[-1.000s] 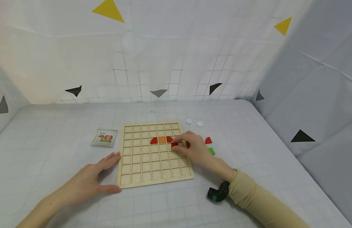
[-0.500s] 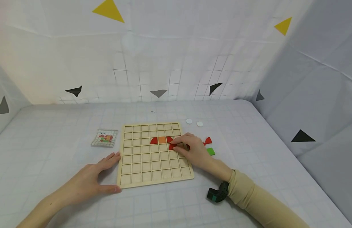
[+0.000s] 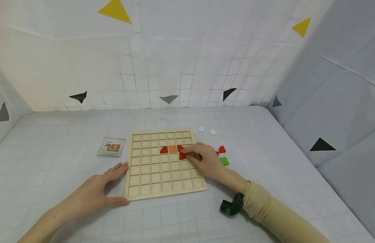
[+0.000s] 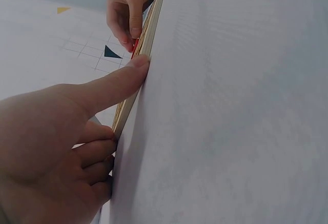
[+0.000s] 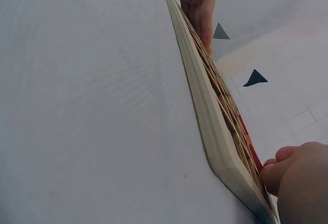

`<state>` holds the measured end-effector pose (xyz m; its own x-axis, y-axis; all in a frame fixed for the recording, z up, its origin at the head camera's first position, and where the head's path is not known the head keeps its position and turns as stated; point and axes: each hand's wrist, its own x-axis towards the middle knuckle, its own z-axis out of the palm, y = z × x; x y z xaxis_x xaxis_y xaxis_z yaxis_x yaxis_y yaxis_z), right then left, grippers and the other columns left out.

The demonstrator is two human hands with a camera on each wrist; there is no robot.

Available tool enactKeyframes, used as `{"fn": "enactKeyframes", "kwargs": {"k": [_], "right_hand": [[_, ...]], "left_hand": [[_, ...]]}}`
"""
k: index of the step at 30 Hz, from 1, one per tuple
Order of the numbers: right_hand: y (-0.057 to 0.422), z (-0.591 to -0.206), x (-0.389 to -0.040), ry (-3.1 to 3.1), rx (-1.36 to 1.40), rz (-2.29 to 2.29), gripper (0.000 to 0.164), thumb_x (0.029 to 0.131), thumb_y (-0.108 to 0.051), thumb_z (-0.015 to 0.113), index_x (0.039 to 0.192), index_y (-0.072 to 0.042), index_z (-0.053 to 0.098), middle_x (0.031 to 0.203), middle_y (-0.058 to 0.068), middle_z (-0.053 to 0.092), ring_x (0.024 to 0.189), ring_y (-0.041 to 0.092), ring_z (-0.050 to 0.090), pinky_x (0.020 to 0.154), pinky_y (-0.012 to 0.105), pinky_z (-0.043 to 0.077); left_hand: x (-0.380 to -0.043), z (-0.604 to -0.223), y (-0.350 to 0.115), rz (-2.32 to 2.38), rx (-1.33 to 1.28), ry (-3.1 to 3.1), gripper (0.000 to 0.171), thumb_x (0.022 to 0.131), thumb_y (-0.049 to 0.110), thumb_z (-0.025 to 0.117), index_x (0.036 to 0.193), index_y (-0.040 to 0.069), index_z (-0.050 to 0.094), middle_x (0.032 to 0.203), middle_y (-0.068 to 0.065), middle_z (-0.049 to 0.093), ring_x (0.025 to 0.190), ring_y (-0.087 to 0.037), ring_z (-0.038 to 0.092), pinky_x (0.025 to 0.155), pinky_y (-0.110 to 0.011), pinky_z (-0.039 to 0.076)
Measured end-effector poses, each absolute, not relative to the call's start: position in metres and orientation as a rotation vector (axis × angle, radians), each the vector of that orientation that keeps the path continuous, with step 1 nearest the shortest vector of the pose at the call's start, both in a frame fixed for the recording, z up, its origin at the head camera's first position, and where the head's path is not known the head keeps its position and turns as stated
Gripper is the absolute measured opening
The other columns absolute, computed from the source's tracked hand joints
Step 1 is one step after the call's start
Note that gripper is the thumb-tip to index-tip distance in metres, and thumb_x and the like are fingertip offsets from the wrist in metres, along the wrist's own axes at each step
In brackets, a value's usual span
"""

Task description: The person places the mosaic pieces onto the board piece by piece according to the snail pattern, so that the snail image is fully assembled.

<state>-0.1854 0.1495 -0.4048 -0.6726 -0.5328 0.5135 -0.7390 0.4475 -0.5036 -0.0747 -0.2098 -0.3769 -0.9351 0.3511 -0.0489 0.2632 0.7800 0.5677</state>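
The pale wooden grid board (image 3: pixel 166 193) lies flat in the head view. My right hand (image 3: pixel 211 162) pinches a red quarter-circle tile (image 3: pixel 182 156) between thumb and fingers, right at a cell in the third row. Directly above it sits another red tile (image 3: pixel 180 147), followed leftward by an orange square tile (image 3: pixel 172 149) and a red quarter-circle tile (image 3: pixel 164 150). My left hand (image 3: pixel 94 193) rests against the board's left side, fingertips at the edge and thumb at the near corner. In the left wrist view, the thumb (image 4: pixel 120 83) touches the board's rim.
A small picture card (image 3: pixel 111 147) with a coloured figure lies left of the board. To the right are two white discs (image 3: pixel 201 129), a red tile (image 3: pixel 222 149) and a green tile (image 3: pixel 224 161). A black device (image 3: pixel 232 205) is on the right wrist.
The red tile in my right hand has shifted slightly left and turned between the fingertips. More of the loose tiles at the right now shows. The left hand and board have stayed still.
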Motion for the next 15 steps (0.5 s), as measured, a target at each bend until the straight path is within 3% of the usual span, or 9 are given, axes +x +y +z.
{"fn": "enactKeyframes", "kwargs": {"k": [9, 15], "right_hand": [[0.1490, -0.4048, -0.1843, -2.441, 1.083, 1.063, 0.024, 0.085, -0.009, 0.079, 0.108, -0.014, 0.075, 0.107, -0.003, 0.075, 0.089, 0.009, 0.065, 0.068, 0.030, 0.047], [0.1486, -0.4046, -0.1836, -2.445, 1.073, 1.069, 0.024, 0.085, -0.009, 0.080, 0.108, -0.015, 0.075, 0.108, -0.003, 0.075, 0.081, 0.008, 0.061, 0.065, 0.031, 0.046]], "left_hand": [[-0.0742, -0.3762, -0.2101, 0.860, 0.498, 2.826, 0.104, 0.069, 0.074, 0.072, 0.153, 0.021, 0.042, 0.159, -0.007, 0.039, 0.144, -0.039, 0.037, 0.107, -0.064, 0.036], [-0.0747, -0.3769, -0.2102, 0.867, 0.497, 2.820, 0.104, 0.069, 0.074, 0.073, 0.153, 0.020, 0.043, 0.159, -0.006, 0.038, 0.144, -0.038, 0.037, 0.108, -0.063, 0.036]]}}
